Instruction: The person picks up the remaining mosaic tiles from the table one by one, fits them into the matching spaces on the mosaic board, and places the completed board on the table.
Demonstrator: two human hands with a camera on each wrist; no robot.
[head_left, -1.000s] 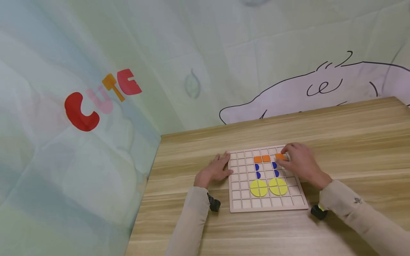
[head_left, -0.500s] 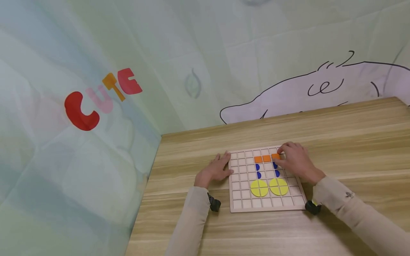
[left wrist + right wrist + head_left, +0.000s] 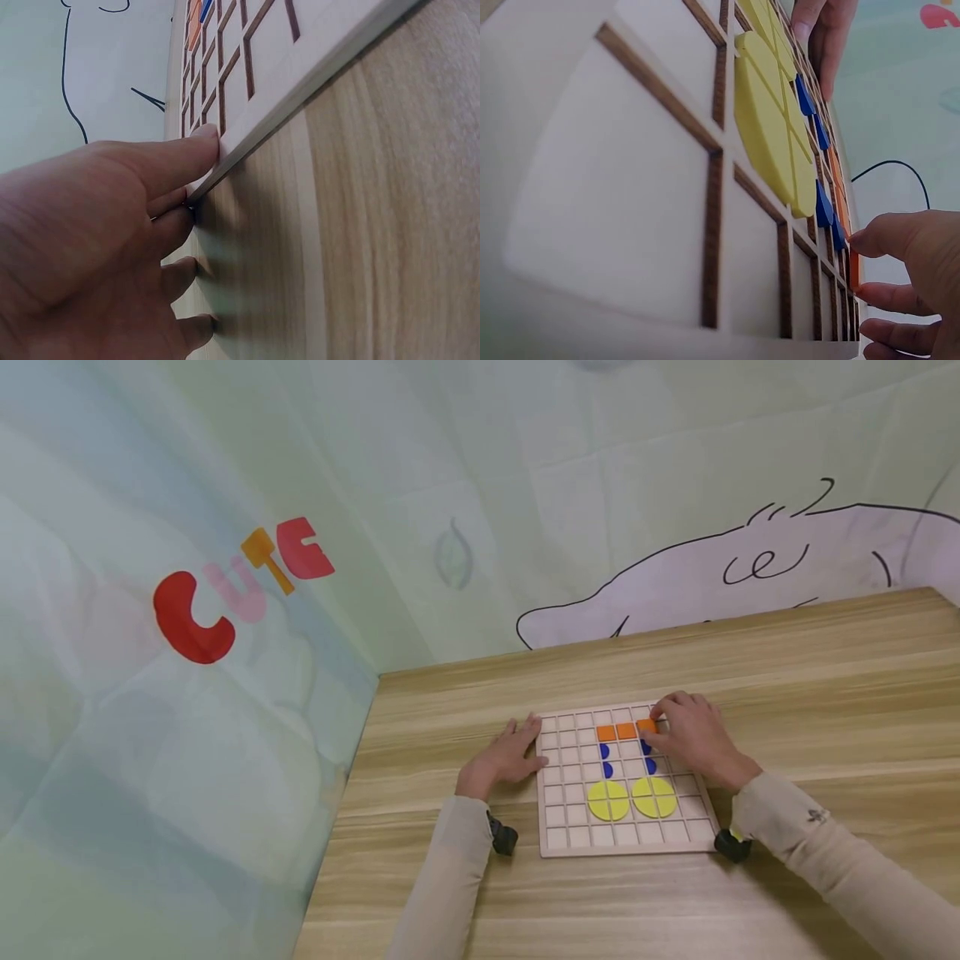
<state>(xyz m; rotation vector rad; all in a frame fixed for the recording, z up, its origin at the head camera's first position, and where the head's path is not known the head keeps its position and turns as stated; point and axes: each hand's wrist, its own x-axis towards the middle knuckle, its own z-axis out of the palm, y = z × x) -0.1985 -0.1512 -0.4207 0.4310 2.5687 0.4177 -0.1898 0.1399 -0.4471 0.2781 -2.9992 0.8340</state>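
A pale wooden grid board (image 3: 557, 837) lies on the table. My left hand (image 3: 501, 762) rests at its left edge, fingers spread; the left wrist view shows the thumb (image 3: 196, 154) on the rim. My right hand (image 3: 697, 735) pinches an orange square tile (image 3: 646, 727) between thumb and forefinger, at the right end of an orange row. In the right wrist view that tile (image 3: 854, 271) sits between the fingertips, against the board. Two more orange tiles (image 3: 626, 732) lie left of it. Below are blue half-round pieces (image 3: 607, 769) and two yellow discs of quarter pieces (image 3: 600, 791).
The wood-grain table (image 3: 450, 702) extends around the board on all sides. A printed cloth backdrop (image 3: 420, 485) with coloured letters and a line drawing rises behind and to the left. Black devices (image 3: 504, 839) are strapped to both wrists.
My right hand has moved slightly left with the orange tile, closing the gap to the other two, then stayed nearly still. The left hand has kept its place.
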